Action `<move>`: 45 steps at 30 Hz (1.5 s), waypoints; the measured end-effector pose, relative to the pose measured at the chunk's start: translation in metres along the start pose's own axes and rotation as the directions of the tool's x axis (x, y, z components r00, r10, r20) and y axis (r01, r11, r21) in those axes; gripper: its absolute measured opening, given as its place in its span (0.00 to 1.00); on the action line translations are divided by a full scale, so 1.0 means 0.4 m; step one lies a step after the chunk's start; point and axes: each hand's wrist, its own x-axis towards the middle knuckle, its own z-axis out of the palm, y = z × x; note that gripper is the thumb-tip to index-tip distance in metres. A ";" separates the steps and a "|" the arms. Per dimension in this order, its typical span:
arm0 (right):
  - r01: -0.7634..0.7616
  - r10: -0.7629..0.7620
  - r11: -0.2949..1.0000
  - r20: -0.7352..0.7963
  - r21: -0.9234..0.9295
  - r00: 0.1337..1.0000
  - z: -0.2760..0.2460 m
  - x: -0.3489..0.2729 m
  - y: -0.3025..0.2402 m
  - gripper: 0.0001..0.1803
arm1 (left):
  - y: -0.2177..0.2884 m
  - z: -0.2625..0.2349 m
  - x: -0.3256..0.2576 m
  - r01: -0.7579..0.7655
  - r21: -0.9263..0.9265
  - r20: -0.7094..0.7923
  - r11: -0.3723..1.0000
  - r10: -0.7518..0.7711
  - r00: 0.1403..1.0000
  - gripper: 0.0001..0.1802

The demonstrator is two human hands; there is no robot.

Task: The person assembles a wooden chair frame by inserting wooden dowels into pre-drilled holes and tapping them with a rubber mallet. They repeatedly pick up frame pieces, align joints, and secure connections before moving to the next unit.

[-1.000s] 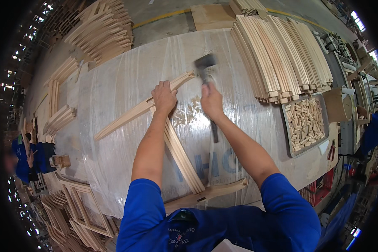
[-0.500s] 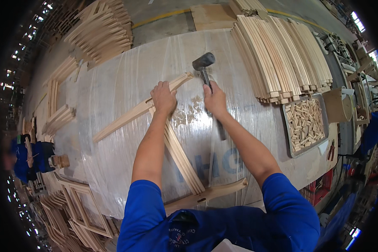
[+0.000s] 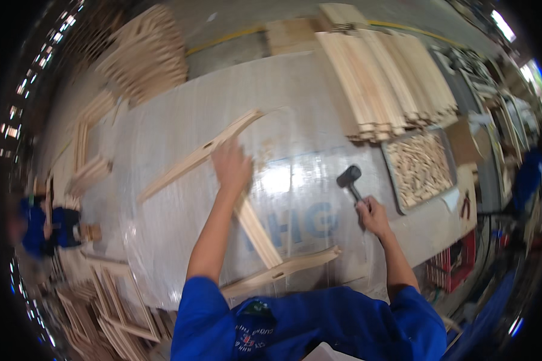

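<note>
A black mallet (image 3: 356,191) is in my right hand (image 3: 374,215), fingers wrapped round its handle, at the right of the wrapped table (image 3: 307,84). My left hand (image 3: 232,167), smeared by motion, is over the place where a straight wooden bar (image 3: 258,234) meets a long curved wooden piece (image 3: 180,171). Its fingers cannot be made out, and it hides that joint. The bar's near end meets a second curved wooden piece (image 3: 304,263), close to my body. Each curved piece has a small dark slot.
A grey tray (image 3: 396,191) of short wooden dowels stands at the right, below a stack of wooden slats (image 3: 379,78). Pliers (image 3: 465,206) lie beside it, above a red crate (image 3: 457,265). More wooden parts (image 3: 147,54) are piled far left; a person in blue (image 3: 39,227) is at the left.
My right hand has swung the mallet rightward and nearer to me, away from the far curved piece. My left hand has shifted slightly nearer, along the joint.
</note>
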 end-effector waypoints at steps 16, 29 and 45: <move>0.317 -0.369 0.929 -0.541 -0.190 0.756 -0.165 0.146 -0.172 0.21 | 0.142 -0.098 -0.343 0.487 -0.034 0.344 0.873 -0.447 0.826 0.34; 0.053 -0.181 0.954 -0.424 -0.296 0.887 -0.132 0.324 -0.331 0.35 | 0.226 -0.111 -0.349 0.403 -0.231 0.179 0.886 -0.368 0.912 0.44; 0.117 -0.049 0.812 -0.133 0.572 0.990 -0.288 -0.318 -0.176 0.23 | 0.600 -0.263 -0.210 -0.725 -0.418 -0.261 0.548 0.692 0.673 0.23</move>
